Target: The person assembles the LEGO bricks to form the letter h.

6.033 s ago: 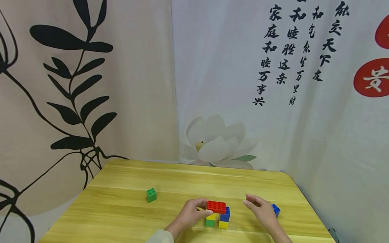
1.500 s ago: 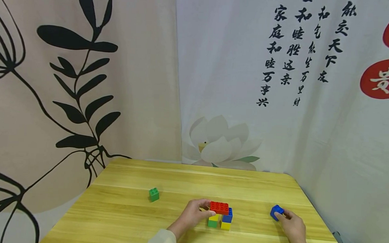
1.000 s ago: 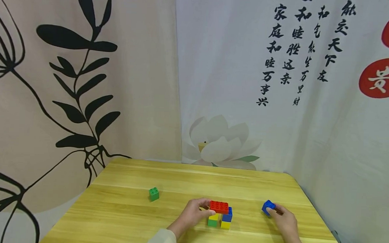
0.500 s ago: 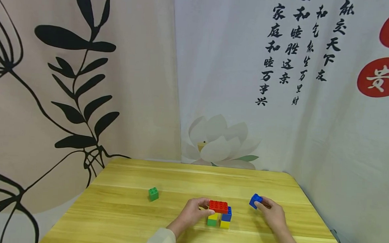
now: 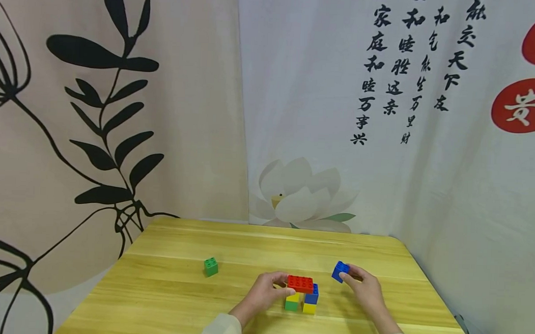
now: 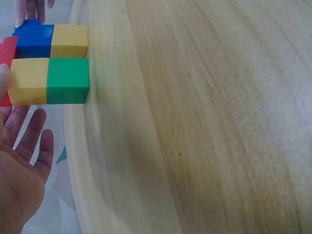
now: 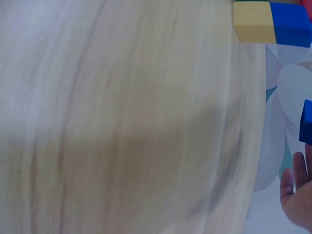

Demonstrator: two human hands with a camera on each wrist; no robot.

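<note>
My left hand [image 5: 265, 291] pinches a red toy brick [image 5: 301, 284] by its left end, thumb in front and fingers behind. The red brick lies across the tops of two short stacks. On the left, a yellow brick [image 6: 29, 81] is joined to a green brick [image 6: 68, 81]; on the right, a blue brick [image 5: 311, 294] tops a yellow brick [image 5: 309, 308]. To the right of the stacks, my right hand [image 5: 368, 291] pinches a loose blue toy brick [image 5: 340, 272] between thumb and fingers, held above the table. Only part of that brick shows in the right wrist view.
A small green brick [image 5: 211, 267] stands alone on the wooden table [image 5: 166, 291], to the left and farther back than the stacks. Behind the far table edge hangs a printed cloth [image 5: 198, 110] with plants, a lotus and writing.
My right hand has taken hold of the loose blue brick at the right and carried it leftward toward the stacks. The left hand keeps its grip on the red brick.
</note>
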